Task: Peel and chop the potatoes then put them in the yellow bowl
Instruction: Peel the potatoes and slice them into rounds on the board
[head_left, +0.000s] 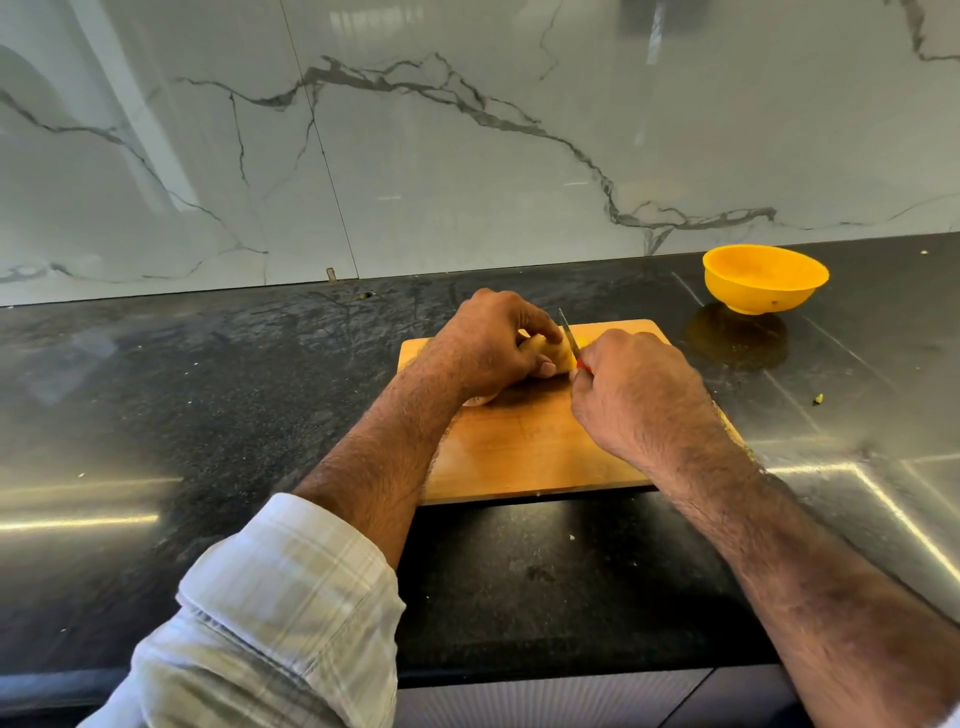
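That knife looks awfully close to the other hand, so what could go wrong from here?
1. The knife blade stands right beside the left hand fingertips gripping the potato; a slip could likely cut them.
2. The potato is rounded and might roll on the cutting board under pressure.
3. The yellow bowl sits apart from the board, off to the right, so cut pieces could drop onto the counter on the way.

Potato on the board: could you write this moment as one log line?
stage: cutting | left hand: holds potato on cutting board | right hand: grips knife | yellow bowl: looks empty
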